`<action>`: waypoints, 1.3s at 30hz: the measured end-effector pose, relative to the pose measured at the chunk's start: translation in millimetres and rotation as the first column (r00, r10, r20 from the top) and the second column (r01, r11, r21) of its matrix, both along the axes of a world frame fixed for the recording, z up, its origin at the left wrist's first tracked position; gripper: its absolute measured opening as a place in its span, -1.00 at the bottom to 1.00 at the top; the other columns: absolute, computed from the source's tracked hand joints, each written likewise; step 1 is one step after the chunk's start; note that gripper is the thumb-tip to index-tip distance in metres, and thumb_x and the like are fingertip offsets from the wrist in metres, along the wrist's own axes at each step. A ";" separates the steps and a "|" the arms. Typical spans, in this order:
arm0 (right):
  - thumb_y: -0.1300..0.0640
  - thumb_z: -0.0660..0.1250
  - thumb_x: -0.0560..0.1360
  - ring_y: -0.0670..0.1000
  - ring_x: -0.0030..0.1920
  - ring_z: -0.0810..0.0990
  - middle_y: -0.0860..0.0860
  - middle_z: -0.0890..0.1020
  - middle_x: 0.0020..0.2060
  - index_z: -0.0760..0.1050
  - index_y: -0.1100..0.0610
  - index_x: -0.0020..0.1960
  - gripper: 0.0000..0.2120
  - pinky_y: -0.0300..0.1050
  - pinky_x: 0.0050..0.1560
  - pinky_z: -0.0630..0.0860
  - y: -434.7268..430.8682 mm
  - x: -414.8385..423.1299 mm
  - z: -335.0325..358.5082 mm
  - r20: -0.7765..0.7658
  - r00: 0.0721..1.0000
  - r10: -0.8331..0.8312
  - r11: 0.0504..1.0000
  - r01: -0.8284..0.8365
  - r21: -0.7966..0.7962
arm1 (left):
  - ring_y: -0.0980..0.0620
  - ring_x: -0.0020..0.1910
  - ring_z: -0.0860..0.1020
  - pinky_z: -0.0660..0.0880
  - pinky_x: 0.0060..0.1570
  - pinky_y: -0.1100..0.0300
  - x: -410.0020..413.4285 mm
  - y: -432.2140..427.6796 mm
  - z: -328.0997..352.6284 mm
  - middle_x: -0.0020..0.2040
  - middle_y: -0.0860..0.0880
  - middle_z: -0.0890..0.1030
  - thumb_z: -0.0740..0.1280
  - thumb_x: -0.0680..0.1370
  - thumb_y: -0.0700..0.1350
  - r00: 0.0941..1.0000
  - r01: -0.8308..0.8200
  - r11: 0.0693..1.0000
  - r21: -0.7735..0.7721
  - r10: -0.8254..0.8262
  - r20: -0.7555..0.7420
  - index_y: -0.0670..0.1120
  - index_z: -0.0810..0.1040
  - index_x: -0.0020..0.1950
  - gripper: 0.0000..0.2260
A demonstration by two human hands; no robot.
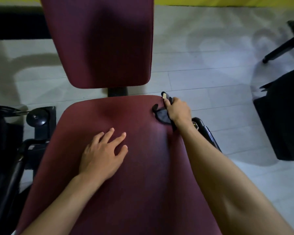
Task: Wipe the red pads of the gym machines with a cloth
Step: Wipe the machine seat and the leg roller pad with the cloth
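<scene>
My right hand (177, 110) is curled round a dark cloth (161, 115), bunched so it presses on the far right corner of the near red pad (143, 175); the cloth touches the pad there, one end poking past the edge; my left hand (102, 155) lies flat mid-pad, fingers spread and holding nothing, I judge to brace my lean; the far red pad (100, 44) sits beyond a gap with a black post (117, 91); it likely comes after this corner.
</scene>
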State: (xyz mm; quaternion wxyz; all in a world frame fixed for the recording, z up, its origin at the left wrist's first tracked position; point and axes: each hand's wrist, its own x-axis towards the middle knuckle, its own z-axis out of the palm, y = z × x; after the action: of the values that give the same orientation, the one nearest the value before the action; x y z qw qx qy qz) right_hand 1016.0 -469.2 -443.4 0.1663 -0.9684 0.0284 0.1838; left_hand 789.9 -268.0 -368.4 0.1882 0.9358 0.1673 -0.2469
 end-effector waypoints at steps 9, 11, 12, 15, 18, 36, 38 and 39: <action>-0.36 0.18 0.59 0.33 0.05 0.62 0.27 0.66 0.01 0.52 0.01 0.30 -0.48 0.10 -0.04 0.50 -62.0 -84.6 32.5 0.106 0.989 0.103 0.989 -0.091 -0.116 | -0.01 0.60 0.11 0.25 0.48 -0.09 -2.2 -5.4 -0.2 0.65 0.15 0.12 0.08 0.61 0.32 1.000 0.023 0.998 0.054 -0.022 -0.013 0.37 0.17 0.58 -0.49; -0.34 0.15 0.61 0.33 0.02 0.63 0.24 0.67 -0.01 0.48 -0.03 0.38 -0.48 0.11 -0.05 0.52 -77.3 -118.5 47.9 0.105 0.990 0.091 0.988 -0.076 -0.133 | -0.02 0.60 0.11 0.25 0.48 -0.10 -1.8 -5.4 0.6 0.65 0.14 0.13 0.06 0.61 0.35 1.000 0.026 0.998 0.052 -0.025 -0.018 0.37 0.17 0.58 -0.48; -0.33 0.13 0.62 0.32 0.00 0.64 0.21 0.68 -0.02 0.46 -0.04 0.40 -0.49 0.10 -0.08 0.52 -86.9 -135.9 54.9 0.111 0.990 0.087 0.987 -0.070 -0.147 | -0.03 0.60 0.12 0.25 0.48 -0.10 -1.5 -5.2 1.2 0.65 0.14 0.14 0.06 0.60 0.36 1.000 0.023 0.999 0.046 -0.022 -0.020 0.37 0.18 0.58 -0.48; -0.27 0.14 0.64 0.28 -0.03 0.66 0.15 0.69 -0.05 0.44 -0.06 0.43 -0.53 0.05 -0.20 0.43 -116.2 -186.0 77.6 0.133 0.990 0.056 0.987 -0.035 -0.159 | -0.02 0.61 0.10 0.23 0.50 -0.11 -1.5 -5.0 2.6 0.65 0.14 0.12 0.05 0.60 0.39 0.999 0.014 0.999 0.036 -0.013 -0.037 0.37 0.16 0.58 -0.46; -0.21 0.18 0.65 0.27 -0.09 0.66 0.13 0.68 -0.09 0.51 0.00 0.33 -0.60 0.02 -0.26 0.30 -123.6 -204.8 85.1 0.152 0.988 0.018 0.986 0.007 -0.164 | -0.02 0.61 0.08 0.24 0.48 -0.14 -1.7 -6.0 4.1 0.66 0.14 0.10 0.07 0.59 0.39 0.999 0.010 1.000 0.027 -0.008 -0.047 0.37 0.15 0.58 -0.46; -0.23 0.20 0.65 0.28 0.10 0.62 0.22 0.66 0.04 0.58 0.16 0.14 -0.54 0.05 0.02 0.51 -75.1 -112.6 61.2 0.067 0.998 0.020 0.991 -0.011 -0.135 | -0.06 0.65 -0.06 -0.02 0.59 -0.15 1.4 -1.6 3.2 0.68 0.09 -0.03 0.02 0.58 0.43 0.988 0.030 0.998 -0.054 -0.037 -0.147 0.33 0.07 0.62 -0.39; -0.21 0.16 0.67 0.27 0.06 0.65 0.20 0.67 0.04 0.56 0.16 0.16 -0.55 0.03 -0.05 0.50 -86.0 -136.6 71.0 0.076 0.993 0.088 0.971 -0.068 -0.228 | -0.06 0.66 -0.09 -0.11 0.58 -0.16 1.6 -3.3 7.8 0.68 0.07 -0.04 -0.02 0.59 0.44 0.985 0.013 0.997 -0.082 -0.027 -0.170 0.31 0.07 0.63 -0.39; -0.20 0.14 0.68 0.27 0.04 0.65 0.19 0.66 0.04 0.54 0.16 0.17 -0.55 0.03 -0.10 0.48 -91.8 -149.6 76.2 0.085 0.990 0.112 0.962 -0.086 -0.257 | -0.07 0.65 -0.05 -0.09 0.58 -0.17 1.3 -5.1 11.4 0.68 0.06 0.00 -0.03 0.60 0.42 0.990 0.002 0.997 -0.083 -0.014 -0.142 0.30 0.10 0.62 -0.40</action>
State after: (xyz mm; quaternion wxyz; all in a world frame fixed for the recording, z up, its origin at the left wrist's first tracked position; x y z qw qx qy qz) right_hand 866.5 -561.0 -367.2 0.0332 -0.9898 -0.0051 0.1386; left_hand 791.2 -273.1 -357.0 0.2135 0.9077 0.1663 -0.3207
